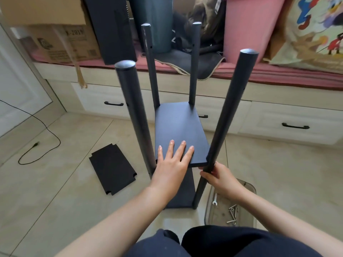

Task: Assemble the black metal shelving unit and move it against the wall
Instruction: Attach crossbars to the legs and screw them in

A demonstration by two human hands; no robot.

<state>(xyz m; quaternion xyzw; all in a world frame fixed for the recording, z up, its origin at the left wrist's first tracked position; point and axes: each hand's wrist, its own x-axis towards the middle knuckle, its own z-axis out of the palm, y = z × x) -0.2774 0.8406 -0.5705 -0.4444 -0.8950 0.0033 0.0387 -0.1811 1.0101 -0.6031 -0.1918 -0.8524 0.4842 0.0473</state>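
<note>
Nearest, at six o'clock, are the person's knees in dark trousers. Just beyond, at five o'clock, a clear smoky plastic tray sits on the tiled floor holding loose silver bolts and a small silver spanner.

The right hand curls round the near-right black metal post just under the shelf's corner, fingers wrapped behind the tube. The left hand lies flat with straight, spread fingers, pressing on the near edge of the matte black rectangular shelf board and gripping nothing.

The half-built black metal shelving unit stands at the centre on the floor: four upright round posts, that board set between them, and a lower black panel beneath. The near-left post leans outward, so the joints look loose to me. At nine o'clock a spare black notched shelf panel lies flat on the tiles, apart from the frame.

Farther off at twelve o'clock runs a cream drawer base under a pink cushion, piled with cardboard boxes and a pink plastic bin.

The painted tubes are probably stiff, fairly light and somewhat slick. I judge the frame would rack until bolted, so it is best held low on a post beside a shelf joint, not at the tops.
</note>
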